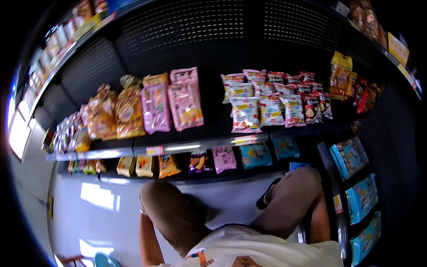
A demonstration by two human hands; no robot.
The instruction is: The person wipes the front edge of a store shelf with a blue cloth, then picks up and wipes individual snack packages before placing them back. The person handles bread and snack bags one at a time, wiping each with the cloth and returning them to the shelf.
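Neither of my hands shows; both forearms hang down beside my bent knees, and the hands are hidden. Before me is a black store shelf with snack bags. Small white-and-pink snack bags (246,115) stand in rows at the middle right, beside dark red-and-black bags (312,108). Left of a gap stand a pink bag (185,103), a purple bag (156,108) and clear bags of orange-brown snacks (129,111). On the low shelf below are an orange bag (168,166), a pink bag (224,159) and a blue bag (256,156).
A shelf edge (176,147) with price tags runs across in front of me. At the right, large blue bags (363,198) stand on a side shelf. Upper shelves with packages (398,49) curve overhead. A turquoise round object (106,260) is on the floor at the lower left.
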